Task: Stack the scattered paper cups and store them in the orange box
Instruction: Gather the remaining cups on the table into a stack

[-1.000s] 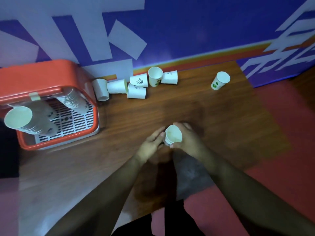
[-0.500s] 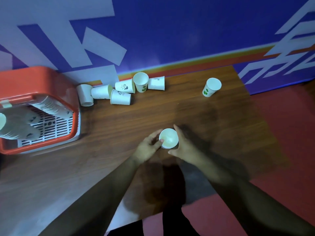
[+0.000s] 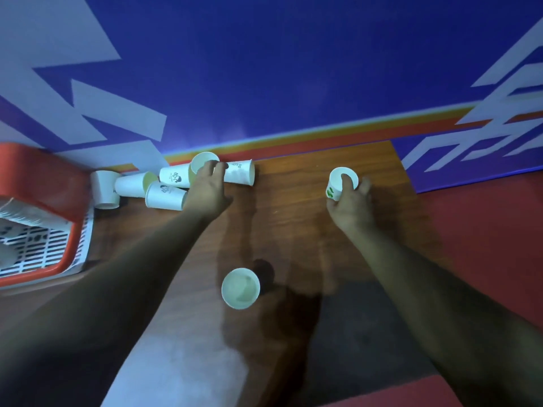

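Observation:
A white paper cup (image 3: 240, 288) stands upright alone on the wooden table, near me. My right hand (image 3: 351, 205) is closed around an upright cup with green print (image 3: 338, 183) at the far right of the table. My left hand (image 3: 209, 189) reaches into a cluster of several white cups by the wall, its fingers on an upright cup (image 3: 202, 163) beside a lying cup (image 3: 241, 173). More cups (image 3: 166, 196) lie on their sides to the left. The orange box (image 3: 73, 239) sits at the left edge, with stacked cups (image 3: 26, 214) lying inside.
A blue wall with white shapes rises right behind the table. The wooden table (image 3: 293, 230) ends at the right, where red floor (image 3: 484, 245) shows. A white slatted grid (image 3: 38, 248) lines the box.
Both hands let go of the cup near me, which now stands alone. The left hand reached out to the cluster by the wall; the right hand reached out and grasped the green-print cup.

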A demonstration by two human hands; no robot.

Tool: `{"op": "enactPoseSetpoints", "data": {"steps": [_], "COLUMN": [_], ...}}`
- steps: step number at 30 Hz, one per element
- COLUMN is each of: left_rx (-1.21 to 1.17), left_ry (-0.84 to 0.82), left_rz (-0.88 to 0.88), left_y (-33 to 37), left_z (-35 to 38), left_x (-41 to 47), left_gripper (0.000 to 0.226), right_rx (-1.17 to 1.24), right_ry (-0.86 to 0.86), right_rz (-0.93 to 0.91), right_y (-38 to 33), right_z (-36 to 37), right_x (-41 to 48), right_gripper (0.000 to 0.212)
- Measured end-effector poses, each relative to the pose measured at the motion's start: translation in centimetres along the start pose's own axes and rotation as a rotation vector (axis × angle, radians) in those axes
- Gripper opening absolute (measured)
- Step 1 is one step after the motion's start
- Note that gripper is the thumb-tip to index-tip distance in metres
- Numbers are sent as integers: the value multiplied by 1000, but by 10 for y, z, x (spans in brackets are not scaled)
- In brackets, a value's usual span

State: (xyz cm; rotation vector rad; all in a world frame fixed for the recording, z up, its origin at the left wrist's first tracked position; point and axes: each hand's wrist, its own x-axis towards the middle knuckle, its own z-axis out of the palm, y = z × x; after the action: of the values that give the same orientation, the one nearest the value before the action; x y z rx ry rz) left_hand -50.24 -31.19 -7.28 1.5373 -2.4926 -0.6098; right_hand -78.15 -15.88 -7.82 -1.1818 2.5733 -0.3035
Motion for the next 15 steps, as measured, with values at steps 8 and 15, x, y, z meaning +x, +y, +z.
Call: {"op": "enactPoseSetpoints", "data": {"steps": [8,15], "left_rx": [196,556], "left_ry": [-245,-205], "left_rz": [79,177], "left_y": [-13,2], "left_z": [16,38], "left_x": [54,58], "left_gripper": [93,78], "right_rx": [53,384], "right_ry": [93,64], "right_rz": [-35,-106], "right_y": [14,-3], "right_z": [36,23], "right_x": [17,-13], "right_gripper": [21,3]}}
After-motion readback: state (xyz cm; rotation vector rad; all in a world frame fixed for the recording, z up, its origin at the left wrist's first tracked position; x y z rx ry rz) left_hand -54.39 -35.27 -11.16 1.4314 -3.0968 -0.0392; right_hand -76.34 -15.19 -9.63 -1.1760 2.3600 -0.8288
